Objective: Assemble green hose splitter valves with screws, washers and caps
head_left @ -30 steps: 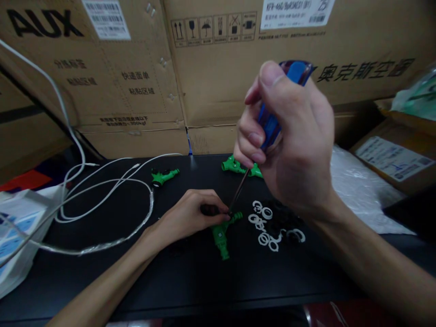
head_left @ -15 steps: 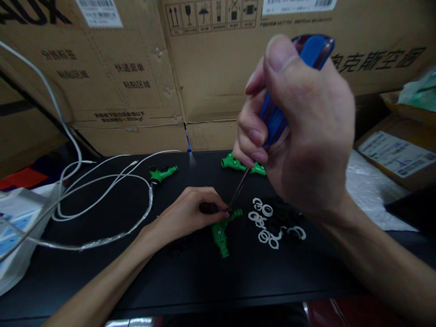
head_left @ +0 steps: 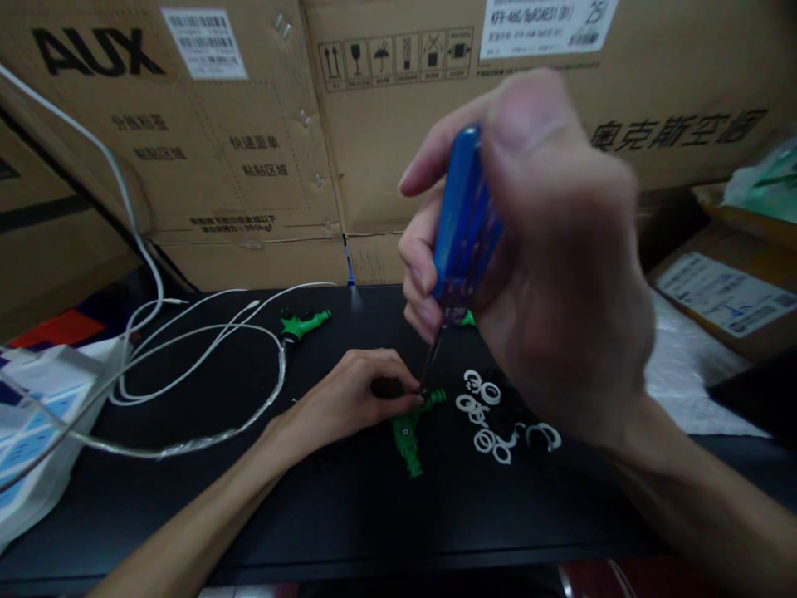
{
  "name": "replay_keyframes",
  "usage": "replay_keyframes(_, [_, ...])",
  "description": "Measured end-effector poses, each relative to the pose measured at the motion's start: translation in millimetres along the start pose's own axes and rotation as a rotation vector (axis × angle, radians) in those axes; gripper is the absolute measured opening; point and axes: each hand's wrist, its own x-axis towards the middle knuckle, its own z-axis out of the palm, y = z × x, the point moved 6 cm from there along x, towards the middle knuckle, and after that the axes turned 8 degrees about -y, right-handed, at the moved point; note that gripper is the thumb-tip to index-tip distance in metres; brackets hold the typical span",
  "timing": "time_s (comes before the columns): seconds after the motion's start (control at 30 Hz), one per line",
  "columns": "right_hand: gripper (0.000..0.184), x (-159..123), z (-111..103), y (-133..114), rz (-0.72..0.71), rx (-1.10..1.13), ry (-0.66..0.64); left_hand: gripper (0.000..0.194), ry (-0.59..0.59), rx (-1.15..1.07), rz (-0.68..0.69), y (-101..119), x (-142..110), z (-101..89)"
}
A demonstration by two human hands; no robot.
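My right hand (head_left: 529, 241) is wrapped round the blue handle of a screwdriver (head_left: 464, 220), whose shaft slants down to the left. The tip meets a green Y-shaped hose connector (head_left: 408, 444) lying on the black table. My left hand (head_left: 364, 386) is closed on the connector's upper part, thumb and forefinger pinched beside the screwdriver tip. Whatever sits right at the tip is too small to make out. Right of the connector lie several white ring washers (head_left: 483, 440), with dark rings (head_left: 507, 415) among them, partly hidden by my right hand.
Another green connector (head_left: 302, 324) stands at the back left, beside looped white cables (head_left: 205, 328). A further green piece (head_left: 468, 318) shows behind my right hand. Large cardboard boxes (head_left: 398, 166) wall the table's back. A white box (head_left: 56, 465) is at left, bubble wrap (head_left: 685, 382) at right.
My right hand has turned on the screwdriver, and the handle now stands more upright and further left. The left hand keeps its pinch at the connector. The camera view has tilted slightly up.
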Motion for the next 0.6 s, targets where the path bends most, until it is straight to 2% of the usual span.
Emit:
replay_keyframes(0.1, [0.042, -1, 7, -4, -0.086, -0.088, 0.019, 0.006, 0.0, 0.002, -0.006, 1, -1, -0.5])
replay_keyframes(0.17, [0.043, 2, 11, -1, -0.106, -0.016, 0.021, 0.006, 0.002, 0.008, -0.008, 0, -2, -0.1])
replay_keyframes(0.3, [0.044, 11, 11, 14, -0.067, 0.252, 0.054, 0.01, -0.003, 0.024, -0.042, -5, -4, 2.8])
replay_keyframes(0.4, [0.034, 14, 6, 23, 0.007, 0.379, 0.109, 0.013, -0.031, 0.006, -0.04, -8, -4, 5.0])
replay_keyframes(0.5, [0.038, 15, 5, 24, 0.048, 0.422, 0.056, 0.018, -0.047, 0.001, -0.019, -9, -4, 5.4])
replay_keyframes(0.6, [0.039, 14, 2, 20, -0.004, 0.391, 0.057, 0.02, -0.037, 0.016, -0.014, -10, -3, 4.9])
